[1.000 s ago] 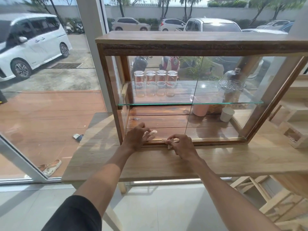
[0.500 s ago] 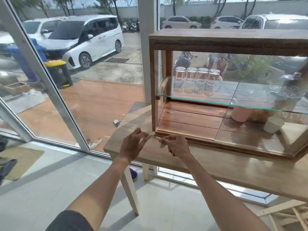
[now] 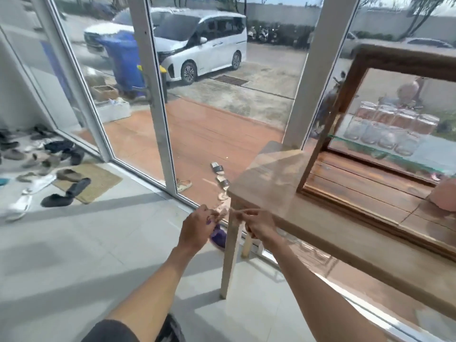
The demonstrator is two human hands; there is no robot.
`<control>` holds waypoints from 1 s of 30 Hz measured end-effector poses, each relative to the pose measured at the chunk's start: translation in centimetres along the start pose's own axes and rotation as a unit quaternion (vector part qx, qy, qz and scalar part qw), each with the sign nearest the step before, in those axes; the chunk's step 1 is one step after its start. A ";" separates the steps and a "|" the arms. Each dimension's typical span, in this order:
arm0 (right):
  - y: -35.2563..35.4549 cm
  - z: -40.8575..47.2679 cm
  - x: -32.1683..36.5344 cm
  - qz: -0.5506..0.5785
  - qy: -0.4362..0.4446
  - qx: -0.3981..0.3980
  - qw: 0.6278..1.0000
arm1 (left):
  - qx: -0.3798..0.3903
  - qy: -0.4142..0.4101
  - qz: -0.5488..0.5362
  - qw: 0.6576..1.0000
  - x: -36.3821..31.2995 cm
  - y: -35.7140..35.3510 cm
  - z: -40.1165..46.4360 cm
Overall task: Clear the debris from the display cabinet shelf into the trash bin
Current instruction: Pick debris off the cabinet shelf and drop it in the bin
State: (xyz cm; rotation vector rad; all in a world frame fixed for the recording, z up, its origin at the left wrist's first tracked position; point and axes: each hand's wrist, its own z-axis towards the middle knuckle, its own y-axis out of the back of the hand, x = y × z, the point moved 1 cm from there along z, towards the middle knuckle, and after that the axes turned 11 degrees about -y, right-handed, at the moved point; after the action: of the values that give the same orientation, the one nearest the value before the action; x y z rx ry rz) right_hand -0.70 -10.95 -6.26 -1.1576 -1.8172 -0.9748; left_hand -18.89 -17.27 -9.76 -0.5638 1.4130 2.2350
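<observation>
- Carrying debris (image 3: 225,213) away from the cabinet (image 3: 345,99), left hand (image 3: 196,229) and right hand (image 3: 259,224) both pinching it.
- Guessing next: finding the bin, maybe at 11 o'clock outside.

Your 2 hands pinch small pale debris (image 3: 225,213) scraps, blurred, off the table corner. The display cabinet (image 3: 365,60), wood-framed with glass panels, stands upright on the table; its lower wooden shelf (image 3: 357,191) appears bare.
</observation>
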 end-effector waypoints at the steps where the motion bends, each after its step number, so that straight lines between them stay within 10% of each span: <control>1: -1.7 -0.2 -0.4 0.000 -0.003 0.012 1.000 | -0.012 0.012 0.000 1.000 1.0 0.8 -1.2; 17: -25.4 -1.5 -12.0 -0.140 -0.068 0.246 0.957 | -0.053 0.346 0.049 0.936 14.7 7.5 -25.5; 30: -31.3 -2.8 -19.1 -0.251 -0.080 0.249 0.932 | -0.047 0.465 -0.001 0.884 18.2 3.1 -33.1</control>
State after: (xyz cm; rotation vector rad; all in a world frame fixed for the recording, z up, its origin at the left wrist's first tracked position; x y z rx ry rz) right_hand -23.58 -29.53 -28.25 -0.4747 -2.3790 -0.6255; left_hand -32.02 -46.08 -30.63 -1.8419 1.6716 2.0898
